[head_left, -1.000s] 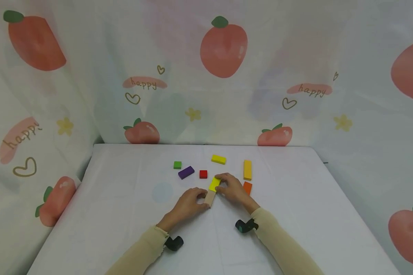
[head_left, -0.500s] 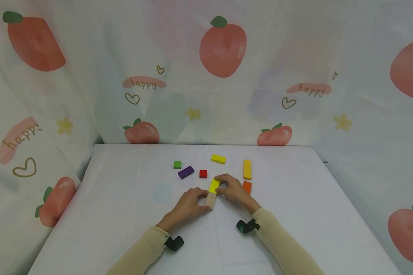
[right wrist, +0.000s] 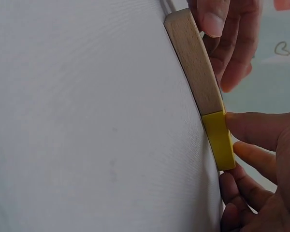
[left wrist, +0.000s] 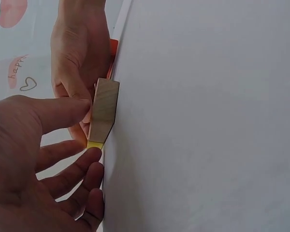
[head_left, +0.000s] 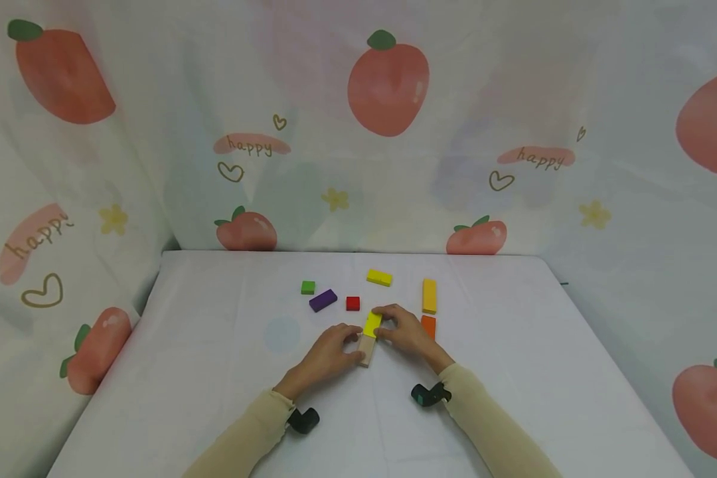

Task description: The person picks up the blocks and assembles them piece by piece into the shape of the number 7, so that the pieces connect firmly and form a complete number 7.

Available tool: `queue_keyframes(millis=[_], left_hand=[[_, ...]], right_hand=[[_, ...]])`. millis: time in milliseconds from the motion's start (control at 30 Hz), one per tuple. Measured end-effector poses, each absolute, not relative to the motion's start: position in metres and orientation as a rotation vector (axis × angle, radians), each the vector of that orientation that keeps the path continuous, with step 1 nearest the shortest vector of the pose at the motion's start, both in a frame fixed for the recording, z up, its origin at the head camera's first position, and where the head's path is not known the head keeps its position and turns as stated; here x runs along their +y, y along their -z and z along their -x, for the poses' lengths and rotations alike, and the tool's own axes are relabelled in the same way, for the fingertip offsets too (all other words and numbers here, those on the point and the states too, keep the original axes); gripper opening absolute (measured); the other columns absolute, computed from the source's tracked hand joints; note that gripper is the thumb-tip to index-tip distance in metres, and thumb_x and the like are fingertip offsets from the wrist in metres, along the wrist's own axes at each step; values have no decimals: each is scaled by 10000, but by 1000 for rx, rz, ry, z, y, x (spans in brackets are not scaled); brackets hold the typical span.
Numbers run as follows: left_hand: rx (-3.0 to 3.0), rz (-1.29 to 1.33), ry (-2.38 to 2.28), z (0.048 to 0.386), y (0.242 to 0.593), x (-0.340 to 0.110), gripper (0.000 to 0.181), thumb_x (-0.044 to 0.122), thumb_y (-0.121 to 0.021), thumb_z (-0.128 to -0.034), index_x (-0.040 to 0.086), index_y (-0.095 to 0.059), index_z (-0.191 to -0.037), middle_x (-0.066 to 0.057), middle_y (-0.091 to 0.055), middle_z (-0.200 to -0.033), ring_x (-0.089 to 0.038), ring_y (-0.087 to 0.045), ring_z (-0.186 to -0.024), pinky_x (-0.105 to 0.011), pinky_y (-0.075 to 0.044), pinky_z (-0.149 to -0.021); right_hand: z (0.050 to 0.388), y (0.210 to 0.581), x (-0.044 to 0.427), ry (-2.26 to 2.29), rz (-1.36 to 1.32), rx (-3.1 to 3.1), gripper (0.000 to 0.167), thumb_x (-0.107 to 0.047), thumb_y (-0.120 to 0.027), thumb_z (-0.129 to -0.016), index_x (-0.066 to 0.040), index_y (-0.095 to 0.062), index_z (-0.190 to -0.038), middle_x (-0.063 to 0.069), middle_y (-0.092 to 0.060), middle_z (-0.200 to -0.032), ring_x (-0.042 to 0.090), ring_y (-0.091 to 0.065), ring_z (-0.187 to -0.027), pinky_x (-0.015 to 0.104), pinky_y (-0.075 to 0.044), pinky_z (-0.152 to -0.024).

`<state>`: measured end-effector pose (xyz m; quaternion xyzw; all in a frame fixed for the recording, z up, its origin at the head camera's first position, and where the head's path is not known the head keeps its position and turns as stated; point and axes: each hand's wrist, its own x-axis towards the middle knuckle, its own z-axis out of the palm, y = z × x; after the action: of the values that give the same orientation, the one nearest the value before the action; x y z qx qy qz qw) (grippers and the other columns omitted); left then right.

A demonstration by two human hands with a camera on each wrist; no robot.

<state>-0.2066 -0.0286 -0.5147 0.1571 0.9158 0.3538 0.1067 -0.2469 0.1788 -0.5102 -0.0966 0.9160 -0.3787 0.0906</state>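
One unpainted, grained wooden block (head_left: 367,352) and one yellow block (head_left: 371,325), both oblong, are laid end to end, touching, in a slanting line on the white tabletop (head_left: 227,325).

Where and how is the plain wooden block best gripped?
Grip the wooden block by its long sides near its free end, probably coming from the near side: it is elongated, and its far end meets the yellow block at the right hand.
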Motion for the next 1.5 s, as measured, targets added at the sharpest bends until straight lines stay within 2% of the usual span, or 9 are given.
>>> queue_keyframes(millis=[467,833,1100,1267,1367,1500], left_hand=[[2696,-542,-1027,222,518,-26,441,305,-705,-903,208,-627,-1326,32,-639,-1130,-136,-564,-1048,-342,-501,-941],[2686,-556,-1025,222,514,-25,424,282,-709,-901,188,-643,-1309,22,-633,-1100,-136,-561,-1019,-337,-502,-915],[2692,-555,-1038,220,513,-25,420,278,-709,-901,193,-643,-1307,29,-625,-1085,-132,-559,-1010,-338,-500,-908],[2705,-550,-1037,220,516,-24,419,280,-713,-897,197,-645,-1302,37,-621,-1074,-126,-552,-998,-328,-497,-895],[2717,-542,-1030,220,516,-23,415,277,-717,-893,199,-651,-1296,40,-620,-1063,-123,-550,-987,-321,-497,-882],[2726,-530,-1018,220,516,-23,416,274,-723,-887,202,-655,-1290,38,-624,-1063,-127,-548,-983,-319,-499,-875]], right_hand=[[248,513,181,1164,310,2710,422,-171,-727,-881,-222,-635,-1290,9,-616,-1233,227,-538,-1180,507,-375,-1128],[244,499,190,1246,351,2710,475,-160,-694,-907,-144,-555,-1361,82,-584,-1350,275,-549,-1220,479,-464,-1042],[236,485,209,1238,366,2778,456,-220,-691,-917,-162,-557,-1349,75,-594,-1348,273,-555,-1223,479,-482,-1006],[231,481,222,1242,364,2830,455,-186,-705,-901,-128,-572,-1332,112,-610,-1319,304,-575,-1140,418,-524,-872],[228,480,229,1233,327,2841,460,-192,-701,-903,-128,-567,-1339,129,-604,-1325,322,-569,-1139,437,-527,-888],[227,480,240,1248,286,2842,465,-188,-696,-904,-113,-561,-1343,143,-588,-1341,330,-551,-1209,506,-479,-1002]])
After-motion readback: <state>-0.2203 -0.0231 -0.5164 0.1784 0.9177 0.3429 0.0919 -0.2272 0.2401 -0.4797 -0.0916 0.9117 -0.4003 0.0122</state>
